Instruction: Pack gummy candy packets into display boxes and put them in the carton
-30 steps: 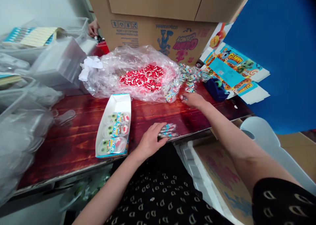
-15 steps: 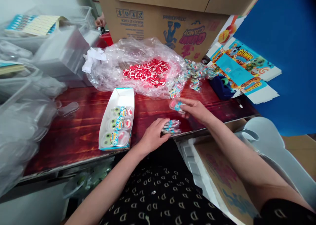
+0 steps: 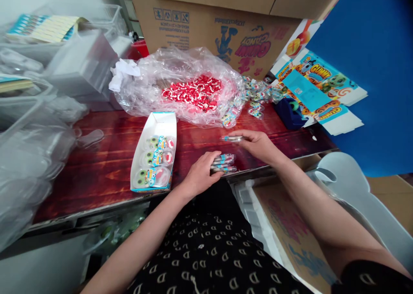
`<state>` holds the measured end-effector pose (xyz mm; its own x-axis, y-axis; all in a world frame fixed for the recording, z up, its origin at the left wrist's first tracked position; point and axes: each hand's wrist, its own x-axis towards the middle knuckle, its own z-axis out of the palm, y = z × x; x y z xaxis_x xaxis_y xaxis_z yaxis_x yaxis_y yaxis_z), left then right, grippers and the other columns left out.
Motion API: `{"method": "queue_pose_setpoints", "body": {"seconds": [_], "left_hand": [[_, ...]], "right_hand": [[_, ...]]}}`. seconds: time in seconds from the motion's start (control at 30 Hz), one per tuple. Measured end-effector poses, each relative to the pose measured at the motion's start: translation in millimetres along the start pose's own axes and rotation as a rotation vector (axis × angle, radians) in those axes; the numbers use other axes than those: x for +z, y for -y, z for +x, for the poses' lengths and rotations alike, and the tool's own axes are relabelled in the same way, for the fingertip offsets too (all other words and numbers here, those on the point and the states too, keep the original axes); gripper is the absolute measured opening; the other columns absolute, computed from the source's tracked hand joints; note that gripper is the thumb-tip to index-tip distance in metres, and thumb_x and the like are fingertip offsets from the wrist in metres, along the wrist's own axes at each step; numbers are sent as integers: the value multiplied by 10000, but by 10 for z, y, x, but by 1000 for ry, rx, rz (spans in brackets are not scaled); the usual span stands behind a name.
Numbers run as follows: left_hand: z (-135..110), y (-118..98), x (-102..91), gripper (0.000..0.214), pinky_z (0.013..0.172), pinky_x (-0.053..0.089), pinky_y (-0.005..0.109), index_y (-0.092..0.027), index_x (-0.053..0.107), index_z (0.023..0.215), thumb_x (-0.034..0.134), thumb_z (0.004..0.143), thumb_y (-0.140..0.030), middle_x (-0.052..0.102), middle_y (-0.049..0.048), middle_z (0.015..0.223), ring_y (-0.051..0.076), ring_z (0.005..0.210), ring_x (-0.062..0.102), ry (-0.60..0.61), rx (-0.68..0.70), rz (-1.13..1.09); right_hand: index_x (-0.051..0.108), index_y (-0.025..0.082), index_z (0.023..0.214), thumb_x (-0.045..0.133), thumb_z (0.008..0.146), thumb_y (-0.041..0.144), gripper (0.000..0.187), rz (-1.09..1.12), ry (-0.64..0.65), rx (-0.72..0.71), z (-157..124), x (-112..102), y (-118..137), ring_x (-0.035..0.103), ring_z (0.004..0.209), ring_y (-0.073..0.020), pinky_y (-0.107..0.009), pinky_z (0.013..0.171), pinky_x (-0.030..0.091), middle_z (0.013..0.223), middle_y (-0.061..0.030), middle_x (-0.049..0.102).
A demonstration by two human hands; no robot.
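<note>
Near the front edge of the table, my left hand is closed round one end of a stack of candy packs, which lie on edge side by side. My right hand pinches a single candy pack, held edge-on just above the table behind the stack. To the left of my hands stands an open display box, white inside with a blue rim. Several clear candy packs with blue labels, green and red sweets sit in its front part; its far end shows bare white card.
Behind lies a clear plastic bag of red and white gummies. Loose packs lie to its right, by a flattened printed box. A big carton stands at the back; plastic bins and clear shells fill the left.
The pack in my right hand has turned from showing its face to edge-on. My left hand stays on the stack. Another person's hand at the back has gone from view.
</note>
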<state>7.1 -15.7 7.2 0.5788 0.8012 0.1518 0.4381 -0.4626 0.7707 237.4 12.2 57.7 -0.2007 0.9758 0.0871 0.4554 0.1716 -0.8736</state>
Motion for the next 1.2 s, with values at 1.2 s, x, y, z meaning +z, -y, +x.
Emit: {"method": "queue_pose_setpoints", "body": {"seconds": [1.2], "left_hand": [[70, 52, 97, 755, 1164, 350, 530, -140, 290, 1455, 641, 796, -254, 388, 203, 1478, 329, 1390, 383, -36, 18, 51]], "right_hand": [[632, 273, 1293, 496, 937, 501, 444, 169, -300, 137, -379, 766, -282, 538, 1304, -220, -422, 1141, 384, 1382, -50, 607]]}}
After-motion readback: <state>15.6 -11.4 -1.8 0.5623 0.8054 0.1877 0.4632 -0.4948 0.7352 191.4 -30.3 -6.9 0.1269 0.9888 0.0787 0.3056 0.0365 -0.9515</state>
